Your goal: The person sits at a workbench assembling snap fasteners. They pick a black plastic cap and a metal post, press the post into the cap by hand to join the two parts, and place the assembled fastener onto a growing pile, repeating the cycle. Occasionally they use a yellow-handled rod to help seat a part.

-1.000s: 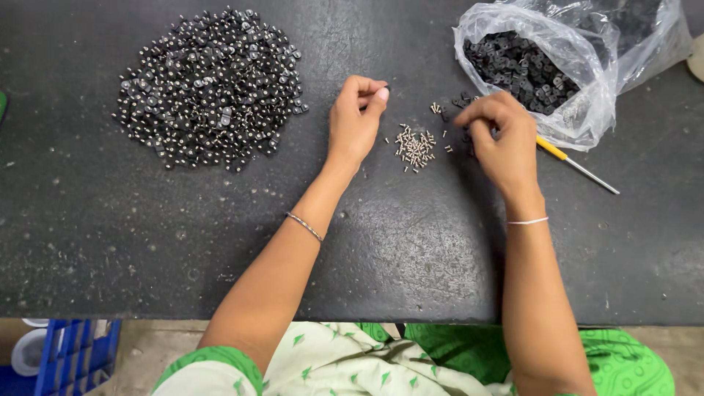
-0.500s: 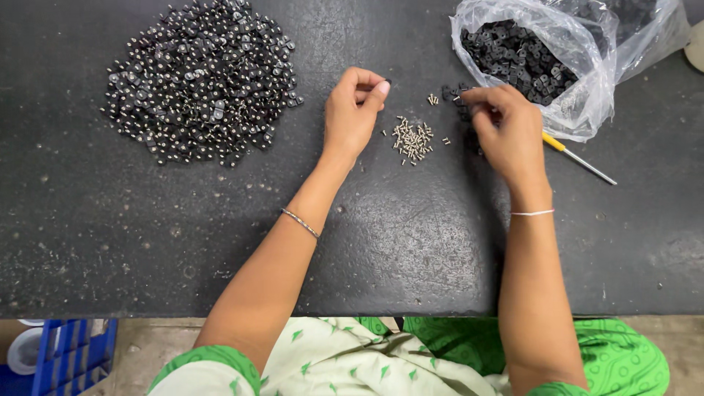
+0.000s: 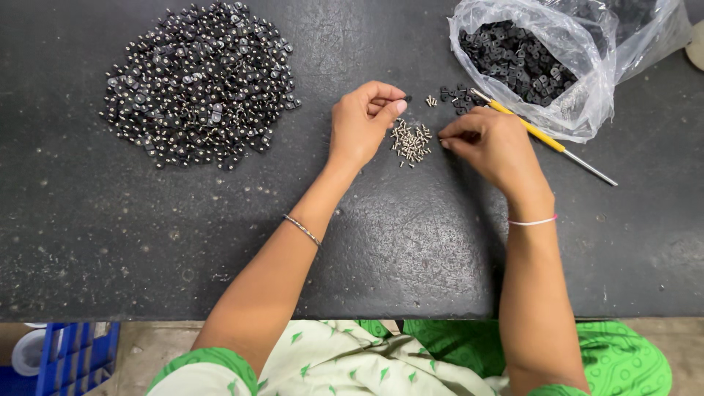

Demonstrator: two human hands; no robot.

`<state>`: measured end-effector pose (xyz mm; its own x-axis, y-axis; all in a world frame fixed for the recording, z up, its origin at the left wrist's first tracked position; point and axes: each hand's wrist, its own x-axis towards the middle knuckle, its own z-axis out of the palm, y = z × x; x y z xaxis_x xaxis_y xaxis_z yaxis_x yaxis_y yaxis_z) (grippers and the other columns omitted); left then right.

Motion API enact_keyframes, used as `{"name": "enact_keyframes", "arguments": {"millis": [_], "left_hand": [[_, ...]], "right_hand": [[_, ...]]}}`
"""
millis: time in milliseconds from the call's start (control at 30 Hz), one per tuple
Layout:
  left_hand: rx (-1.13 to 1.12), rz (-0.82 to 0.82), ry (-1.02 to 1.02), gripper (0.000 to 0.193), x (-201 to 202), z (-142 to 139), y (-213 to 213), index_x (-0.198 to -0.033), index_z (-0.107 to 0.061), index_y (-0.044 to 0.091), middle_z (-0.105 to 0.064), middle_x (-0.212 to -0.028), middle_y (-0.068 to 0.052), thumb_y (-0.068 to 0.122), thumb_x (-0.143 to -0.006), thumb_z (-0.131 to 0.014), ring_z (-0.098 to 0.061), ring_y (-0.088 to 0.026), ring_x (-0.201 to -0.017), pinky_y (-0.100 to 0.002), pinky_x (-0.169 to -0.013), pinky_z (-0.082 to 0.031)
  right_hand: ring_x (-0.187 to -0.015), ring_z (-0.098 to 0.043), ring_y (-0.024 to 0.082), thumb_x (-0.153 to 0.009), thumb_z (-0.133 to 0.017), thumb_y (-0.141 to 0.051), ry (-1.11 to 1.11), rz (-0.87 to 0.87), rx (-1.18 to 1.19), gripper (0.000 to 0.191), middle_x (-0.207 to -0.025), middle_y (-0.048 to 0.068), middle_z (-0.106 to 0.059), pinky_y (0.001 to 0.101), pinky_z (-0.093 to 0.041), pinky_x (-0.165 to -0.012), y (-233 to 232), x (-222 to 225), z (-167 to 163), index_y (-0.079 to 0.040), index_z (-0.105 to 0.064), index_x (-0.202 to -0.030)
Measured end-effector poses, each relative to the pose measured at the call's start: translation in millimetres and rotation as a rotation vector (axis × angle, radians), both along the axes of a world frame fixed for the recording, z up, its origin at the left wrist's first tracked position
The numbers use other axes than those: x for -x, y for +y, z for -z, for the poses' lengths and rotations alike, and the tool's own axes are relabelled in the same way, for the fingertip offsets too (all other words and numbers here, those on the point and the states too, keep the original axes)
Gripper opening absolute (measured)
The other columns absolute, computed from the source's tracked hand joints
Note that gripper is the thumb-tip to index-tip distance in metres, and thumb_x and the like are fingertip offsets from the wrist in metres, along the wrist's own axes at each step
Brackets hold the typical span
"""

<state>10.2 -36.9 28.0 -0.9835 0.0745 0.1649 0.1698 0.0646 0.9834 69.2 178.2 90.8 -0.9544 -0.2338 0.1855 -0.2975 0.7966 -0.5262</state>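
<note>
Dark worktable (image 3: 220,242), speckled surface. Upper left: broad heap of black parts with bright screw heads (image 3: 199,82), well apart from both hands. Upper right: clear plastic bag (image 3: 587,73), mouth open, holding plain black parts. Yellow-handled screwdriver (image 3: 539,136) lies slantwise just in front of the bag, close behind the right hand. A few loose black pieces (image 3: 458,97) sit between bag and hands. Smallest: the little pile of silver screws (image 3: 411,141), between the two hands.

Handling, judged: screws are light, hard, smooth metal, prone to roll or slip; best pinched singly at the shank or head between thumb and forefinger tip. Black pieces look like rigid plastic, equally light, taken by the edges.

Left hand (image 3: 361,125): fingers curled, thumb and forefinger closed on one small black piece (image 3: 405,97) above the screw pile. Right hand (image 3: 493,143): fingertips drawn together at the pile's right edge, touching or pinching a screw; which, cannot tell.
</note>
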Motion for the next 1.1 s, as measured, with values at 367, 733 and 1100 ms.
{"name": "enact_keyframes", "arguments": {"millis": [367, 733, 1100], "left_hand": [[-0.217, 0.132, -0.081, 0.016, 4.3, 19.3, 8.5, -0.105, -0.075, 0.000, -0.076, -0.087, -0.005, 0.007, -0.090, -0.076, -0.071, -0.007, -0.075, -0.023, -0.069, -0.062], [-0.148, 0.145, -0.065, 0.016, -7.6, 6.3, 14.3, -0.102, -0.075, -0.001, -0.079, -0.087, -0.006, 0.005, -0.087, -0.078, -0.072, -0.008, -0.071, -0.023, -0.066, -0.060], [-0.136, 0.226, 0.013, 0.013, -10.8, -1.7, 9.4, -0.101, -0.075, -0.001, -0.079, -0.092, -0.007, 0.004, -0.090, -0.075, -0.073, -0.008, -0.083, -0.023, -0.074, -0.060]], "right_hand": [[-0.074, -0.065, 0.008, -0.093, -0.077, -0.011, 0.027, 0.206, 0.314, 0.012, -0.085, 0.002, -0.072, 0.0257, -0.051, -0.069, -12.1, 9.1, 16.1, -0.002, -0.075, -0.101], [-0.076, -0.062, 0.004, -0.098, -0.075, -0.009, 0.008, 0.154, 0.499, 0.010, -0.086, -0.002, -0.069, 0.0206, -0.052, -0.071, -27.2, 9.5, 24.5, 0.000, -0.072, -0.101], [-0.086, -0.069, 0.006, -0.092, -0.075, -0.005, -0.050, 0.099, 0.668, 0.020, -0.096, -0.001, -0.074, 0.0225, -0.057, -0.078, -24.7, 13.5, 22.6, 0.000, -0.069, -0.110]]}}
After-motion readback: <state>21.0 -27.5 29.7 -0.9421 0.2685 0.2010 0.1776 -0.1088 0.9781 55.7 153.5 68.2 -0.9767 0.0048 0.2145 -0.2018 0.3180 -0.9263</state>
